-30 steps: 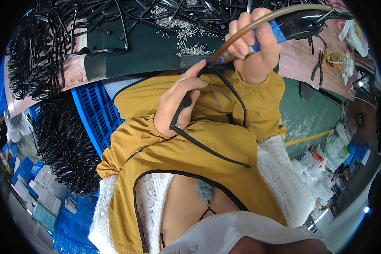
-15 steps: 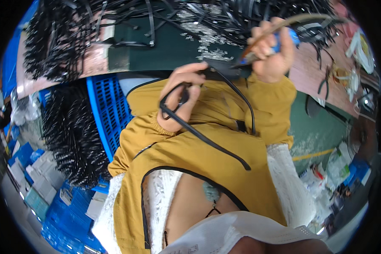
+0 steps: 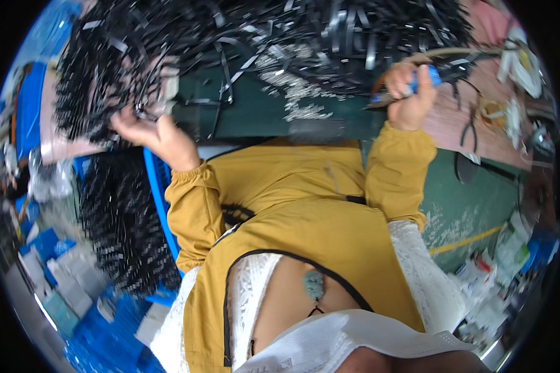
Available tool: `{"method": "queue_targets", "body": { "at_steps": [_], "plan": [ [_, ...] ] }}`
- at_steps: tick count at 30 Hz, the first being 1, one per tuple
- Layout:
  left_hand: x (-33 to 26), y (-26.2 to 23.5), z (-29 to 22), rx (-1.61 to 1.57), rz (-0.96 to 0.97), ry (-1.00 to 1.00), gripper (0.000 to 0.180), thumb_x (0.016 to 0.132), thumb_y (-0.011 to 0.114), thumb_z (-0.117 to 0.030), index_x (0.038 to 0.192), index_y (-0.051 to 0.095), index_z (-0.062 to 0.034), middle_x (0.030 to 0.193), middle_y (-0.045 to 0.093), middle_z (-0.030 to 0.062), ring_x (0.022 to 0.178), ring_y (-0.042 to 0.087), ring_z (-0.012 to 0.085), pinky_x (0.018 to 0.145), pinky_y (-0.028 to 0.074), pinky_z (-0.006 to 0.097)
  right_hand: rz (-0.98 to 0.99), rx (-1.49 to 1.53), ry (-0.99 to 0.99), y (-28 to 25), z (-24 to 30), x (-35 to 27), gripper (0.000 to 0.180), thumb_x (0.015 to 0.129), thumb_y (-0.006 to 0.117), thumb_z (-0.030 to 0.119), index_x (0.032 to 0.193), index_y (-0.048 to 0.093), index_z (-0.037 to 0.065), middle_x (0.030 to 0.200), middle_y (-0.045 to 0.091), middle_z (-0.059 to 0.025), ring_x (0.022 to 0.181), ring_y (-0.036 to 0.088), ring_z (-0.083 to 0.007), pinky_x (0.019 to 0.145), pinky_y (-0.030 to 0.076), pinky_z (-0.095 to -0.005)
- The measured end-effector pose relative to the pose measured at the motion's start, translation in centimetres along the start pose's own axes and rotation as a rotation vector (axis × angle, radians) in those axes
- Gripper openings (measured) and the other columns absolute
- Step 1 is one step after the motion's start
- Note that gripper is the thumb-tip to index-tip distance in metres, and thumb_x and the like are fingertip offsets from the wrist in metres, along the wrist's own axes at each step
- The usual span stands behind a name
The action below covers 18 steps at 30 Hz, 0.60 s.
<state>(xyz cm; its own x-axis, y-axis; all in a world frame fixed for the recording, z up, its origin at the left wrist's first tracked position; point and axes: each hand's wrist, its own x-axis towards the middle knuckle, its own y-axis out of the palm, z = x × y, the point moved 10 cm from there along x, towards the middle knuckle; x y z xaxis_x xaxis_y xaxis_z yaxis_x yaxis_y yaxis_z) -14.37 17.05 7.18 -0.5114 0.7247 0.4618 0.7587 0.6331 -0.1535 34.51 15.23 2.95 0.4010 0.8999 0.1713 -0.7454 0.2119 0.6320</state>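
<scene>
My left hand [image 3: 157,138] is over the left part of the bench, fingers apart, beside a heap of black straps [image 3: 99,93]. Motion blurs its fingertips, and I see no strap held in it. At the right, my right hand [image 3: 410,102] is closed round a blue-handled tool [image 3: 430,76] with a dark pointed tip and a tan cord or hose behind it. The tip points left over the green mat [image 3: 242,115]. Small silvery pieces [image 3: 302,93] lie scattered on the mat between my hands.
More black strips [image 3: 280,28] are piled along the back. Black-handled pliers [image 3: 470,133] lie on the pink surface at right. Below the bench at left, a blue basket [image 3: 157,193] stands beside another black bundle [image 3: 121,230]. White boxes [image 3: 74,280] are on the far left.
My left hand has moved from the middle to the left and let go of the looped black strap. My right hand, still round the blue-handled tool, has shifted slightly. The view has tilted.
</scene>
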Motion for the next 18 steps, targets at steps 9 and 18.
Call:
{"method": "queue_targets", "body": {
  "at_steps": [9, 18],
  "plan": [
    [-0.2, 10.1, -4.5, 0.516, 0.656, 0.618, 0.032, 0.103, 0.047, -0.020, 0.079, 0.063, -0.0068, 0.077, 0.062, 0.0072, 0.078, 0.058, 0.0293, 0.082, 0.040, 0.041, 0.263, -1.470, -0.371, 0.4, 4.0, 4.9, 0.032, 0.094, 0.060, 0.009, 0.124, 0.068, 0.005, 0.107, 0.062, -0.0111, 0.087, 0.063, -0.0215, 0.080, 0.052, -0.0330],
    [6.3, 15.1, -8.3, 0.455, 0.737, 0.309, 0.029, 0.098, 0.062, -0.028, 0.099, 0.072, -0.0007, 0.093, 0.072, 0.0183, 0.087, 0.069, 0.0377, 0.075, 0.054, 0.042, 0.290, -1.250, -0.606, 1.1, 7.1, 8.2, 0.021, 0.089, 0.069, -0.003, 0.108, 0.077, 0.004, 0.096, 0.064, -0.0064, 0.086, 0.061, -0.0147, 0.076, 0.050, -0.0275]
  ]
}}
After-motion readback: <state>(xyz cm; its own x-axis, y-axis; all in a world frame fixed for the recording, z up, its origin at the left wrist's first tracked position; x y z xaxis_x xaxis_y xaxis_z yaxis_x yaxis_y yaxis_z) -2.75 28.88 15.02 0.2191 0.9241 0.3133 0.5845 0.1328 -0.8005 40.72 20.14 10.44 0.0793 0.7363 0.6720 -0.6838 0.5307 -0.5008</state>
